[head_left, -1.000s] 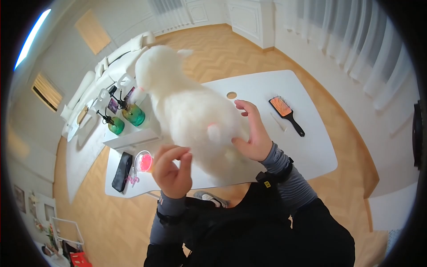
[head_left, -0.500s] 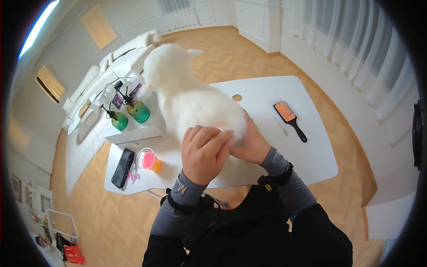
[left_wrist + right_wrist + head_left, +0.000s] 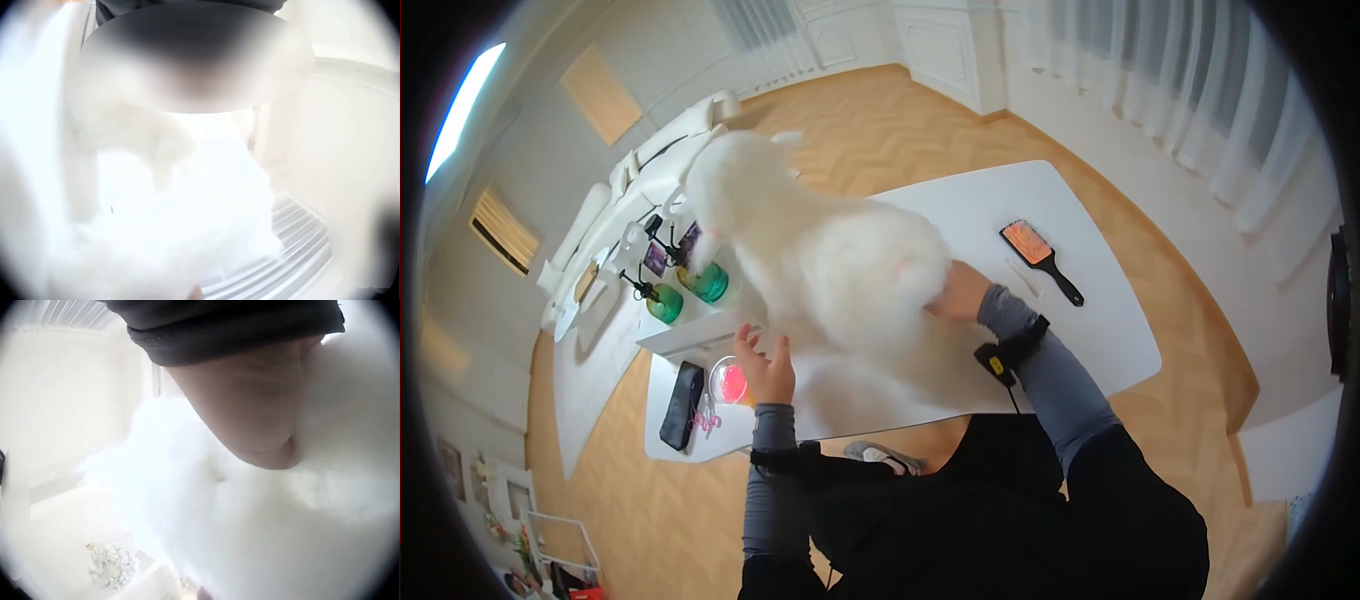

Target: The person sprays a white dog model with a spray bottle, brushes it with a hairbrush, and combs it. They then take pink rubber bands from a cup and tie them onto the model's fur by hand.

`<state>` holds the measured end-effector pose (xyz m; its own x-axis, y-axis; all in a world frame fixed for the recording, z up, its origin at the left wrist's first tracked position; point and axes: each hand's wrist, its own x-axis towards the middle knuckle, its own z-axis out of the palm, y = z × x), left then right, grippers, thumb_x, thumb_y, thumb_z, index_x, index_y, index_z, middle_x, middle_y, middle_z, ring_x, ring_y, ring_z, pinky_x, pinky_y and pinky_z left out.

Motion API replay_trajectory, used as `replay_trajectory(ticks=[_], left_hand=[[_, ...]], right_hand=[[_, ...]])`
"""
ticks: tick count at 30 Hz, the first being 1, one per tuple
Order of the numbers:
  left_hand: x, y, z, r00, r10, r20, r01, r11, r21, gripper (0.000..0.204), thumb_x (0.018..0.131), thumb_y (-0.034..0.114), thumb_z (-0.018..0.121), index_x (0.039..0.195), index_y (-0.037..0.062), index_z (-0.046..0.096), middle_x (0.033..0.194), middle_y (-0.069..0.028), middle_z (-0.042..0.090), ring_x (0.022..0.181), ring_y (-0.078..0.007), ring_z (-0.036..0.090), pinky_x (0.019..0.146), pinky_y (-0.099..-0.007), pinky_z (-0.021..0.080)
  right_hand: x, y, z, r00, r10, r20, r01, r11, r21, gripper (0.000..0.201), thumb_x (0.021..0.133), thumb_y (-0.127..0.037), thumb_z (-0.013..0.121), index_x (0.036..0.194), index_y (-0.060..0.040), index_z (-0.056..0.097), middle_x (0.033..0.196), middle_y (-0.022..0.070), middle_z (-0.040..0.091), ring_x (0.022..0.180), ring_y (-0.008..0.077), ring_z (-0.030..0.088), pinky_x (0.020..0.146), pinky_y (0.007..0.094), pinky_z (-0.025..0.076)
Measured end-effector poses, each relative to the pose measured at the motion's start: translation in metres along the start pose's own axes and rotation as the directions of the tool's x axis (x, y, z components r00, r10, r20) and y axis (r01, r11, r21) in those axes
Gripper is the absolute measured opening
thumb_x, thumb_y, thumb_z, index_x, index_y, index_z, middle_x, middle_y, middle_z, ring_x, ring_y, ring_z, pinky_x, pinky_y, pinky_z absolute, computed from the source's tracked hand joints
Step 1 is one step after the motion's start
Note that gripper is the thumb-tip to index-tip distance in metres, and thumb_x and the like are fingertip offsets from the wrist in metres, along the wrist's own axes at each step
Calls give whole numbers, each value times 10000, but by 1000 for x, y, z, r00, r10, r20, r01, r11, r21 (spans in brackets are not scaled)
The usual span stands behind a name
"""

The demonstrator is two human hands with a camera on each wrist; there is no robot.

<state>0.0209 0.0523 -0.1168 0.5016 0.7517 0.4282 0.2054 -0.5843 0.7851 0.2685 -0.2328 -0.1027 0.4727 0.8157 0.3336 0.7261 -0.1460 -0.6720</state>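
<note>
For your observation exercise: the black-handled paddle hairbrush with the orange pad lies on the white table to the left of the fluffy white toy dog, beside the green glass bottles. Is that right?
Not quite. The black-handled paddle hairbrush with the orange pad lies on the white table to the right of the fluffy white toy dog, far from the green glass bottles. The head view shows it.

Grey sleeves, black wrist straps, seemingly black apron.

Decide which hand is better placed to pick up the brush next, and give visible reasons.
Right, probably. The right hand is sunk in the white fluffy dog on the brush side; the left hand is open near the pink cup, across the dog.
</note>
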Motion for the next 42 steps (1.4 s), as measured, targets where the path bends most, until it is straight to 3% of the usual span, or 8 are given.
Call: replay_trajectory(ticks=[5,8,11,13,19,22,40,42], left_hand=[[13,-37,27,993,114,33,-116,991,69,790,828,197,847,1469,-26,442,1471,-219,519,1340,-316,534,1093,-414,437],[17,-30,38,986,75,151,-53,988,-148,741,824,176,851,1438,-26,489,1379,-202,606,1253,-297,606,1046,-385,478],[22,-37,52,958,41,283,70,925,-374,588,842,139,837,1349,-19,584,1226,-150,705,1114,-253,676,967,-358,523],[20,-48,57,949,38,313,98,908,-407,500,851,121,831,1292,-12,635,1150,-120,740,1045,-229,700,933,-349,538],[3,-31,49,960,-104,260,219,857,-466,417,879,150,842,1236,12,677,1156,-88,752,1040,-189,699,922,-321,538],[4,-35,48,956,-106,273,224,865,-448,441,872,172,860,1241,13,679,1145,-94,761,1042,-192,705,921,-325,545],[-10,-37,45,936,133,325,10,915,-403,303,885,204,842,1080,31,686,946,-49,717,868,-150,662,807,-311,540],[-11,-44,37,804,-104,585,402,821,-406,209,981,245,723,958,46,662,805,13,606,744,-96,565,684,-282,479]], right_hand=[[30,54,-21,989,35,147,-28,998,-51,289,845,-213,663,1086,-64,721,1028,190,750,982,388,700,913,484,556],[45,30,-37,803,83,591,461,543,-702,256,829,-203,686,1040,-70,743,983,166,752,983,393,700,937,482,551],[53,34,-34,834,216,507,334,534,-777,213,827,-212,711,996,-92,757,976,161,749,1003,390,699,977,472,541],[55,30,-31,891,427,-153,-450,785,-426,274,828,-199,729,1077,-83,742,1057,176,733,1059,373,687,997,445,531],[30,48,-27,810,322,-490,-283,947,154,570,816,-120,710,1371,-42,603,1264,156,665,1197,310,637,1013,405,516],[14,50,-20,949,275,-152,-184,878,442,710,789,-140,741,1462,-48,534,1354,150,623,1285,307,586,1076,414,479],[13,52,42,834,182,-522,-247,967,-58,717,779,-206,810,1391,22,515,1342,288,571,1262,487,518,1069,526,449],[11,71,48,782,215,-585,-309,949,-63,748,778,-204,807,1411,39,491,1348,306,554,1269,501,503,1080,536,439]])
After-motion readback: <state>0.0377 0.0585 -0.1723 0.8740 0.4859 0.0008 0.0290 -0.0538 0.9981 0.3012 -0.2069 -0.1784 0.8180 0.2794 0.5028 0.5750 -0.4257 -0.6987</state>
